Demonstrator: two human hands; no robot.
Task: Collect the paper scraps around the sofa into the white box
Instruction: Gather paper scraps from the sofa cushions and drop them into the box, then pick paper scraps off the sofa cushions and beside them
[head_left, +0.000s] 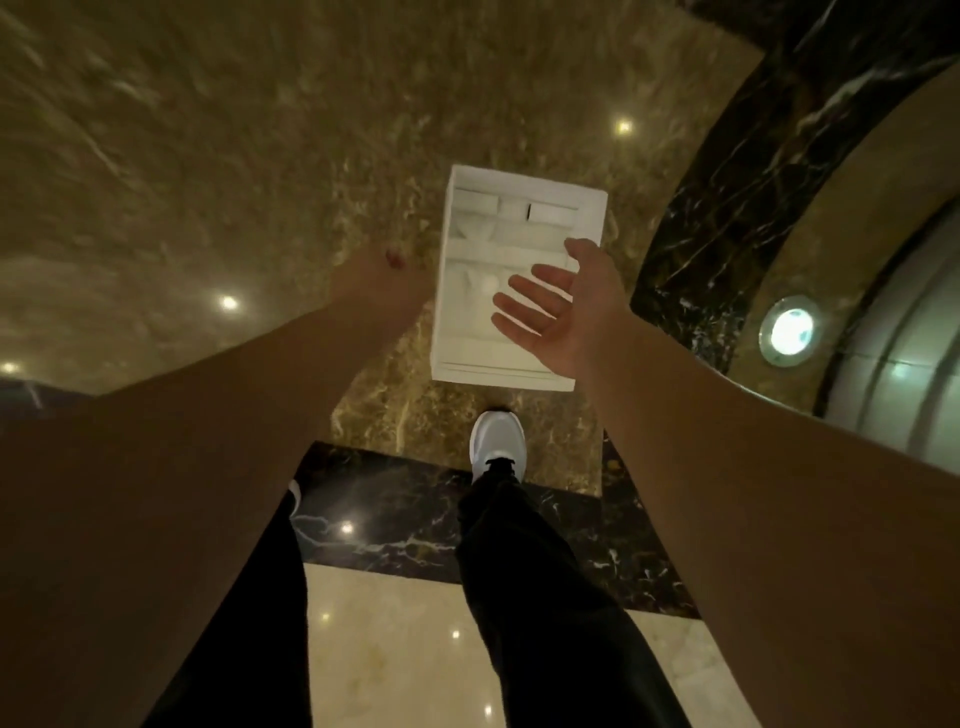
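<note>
White card is what I look down on from the head view: the white box (519, 280) lies on the brown marble floor (208, 182), just ahead of my white shoe (497, 441), its open top showing moulded compartments with what may be pale scraps inside, though the glare makes it hard to be sure. My right hand (558, 304) hovers over the box's right side, palm up and fingers spread wide, holding nothing. My left hand (376, 275) sits just beside the box's left wall, turned away from me; I cannot tell whether it is curled round a scrap or empty, only that something dark red shows at its top edge.

No loose paper scraps show on the floor here, and no sofa either, so the rest must lie outside this view. The risk, as I judge it, is my step: the shoe is near the box's edge, and a careless stride could kick it across the polished marble and spill it. Light scraps could also flutter past the rim if dropped from this height.
</note>
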